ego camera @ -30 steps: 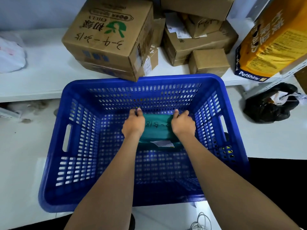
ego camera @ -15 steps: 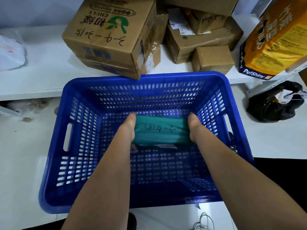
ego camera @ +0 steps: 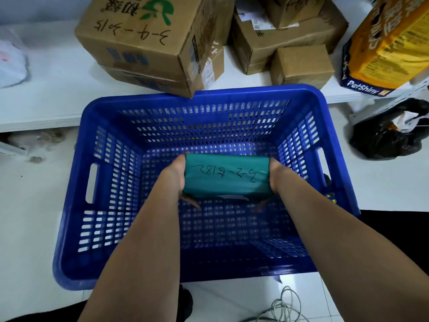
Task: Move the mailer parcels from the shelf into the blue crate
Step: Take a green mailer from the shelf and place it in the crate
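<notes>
White shelf [ego camera: 58, 89] behind blue crate [ego camera: 76, 182]; both hands grip green mailer [ego camera: 227, 176], fingers mostly hidden beneath.

Bright, even light; edges bowed, perhaps soft.

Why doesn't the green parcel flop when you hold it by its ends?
The green parcel probably holds something firm: it keeps a straight, blocky shape between the left hand and right hand. Its smooth plastic skin may be slippery. It looks unlikely to roll.
</notes>
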